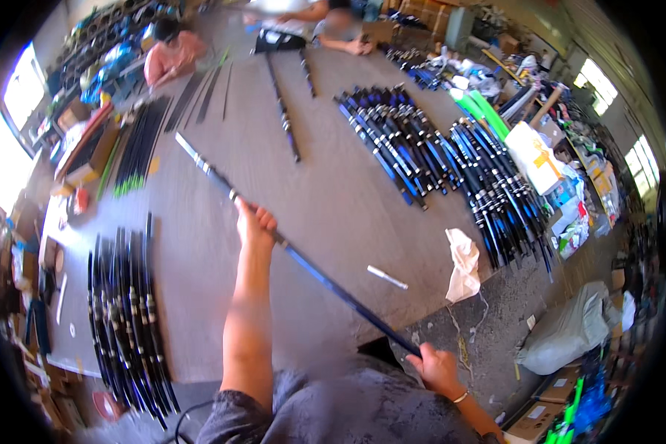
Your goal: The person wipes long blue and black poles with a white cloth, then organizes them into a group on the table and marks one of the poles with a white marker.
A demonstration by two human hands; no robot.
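Note:
A long blue and black fishing rod (pixel 322 277) slants across the near part of the grey table, its pale tip at the upper left. My left hand (pixel 255 223) is closed round its upper part, just below a light ring. At the lower right, by the table's near edge, my right hand (pixel 434 368) grips the dark butt end. A white marker pen (pixel 387 277) lies on the table to the right of the rod. Beyond it is a crumpled cream cloth (pixel 462 265) at the table's edge.
Bundles of blue and black rods (pixel 399 144) cover the table's right side, with a second bundle (pixel 499 192) beside them. More rods (pixel 126 318) lie at the near left. Thin black rods (pixel 142 140) with green ends lie farther back. Two people (pixel 174 55) sit across the table.

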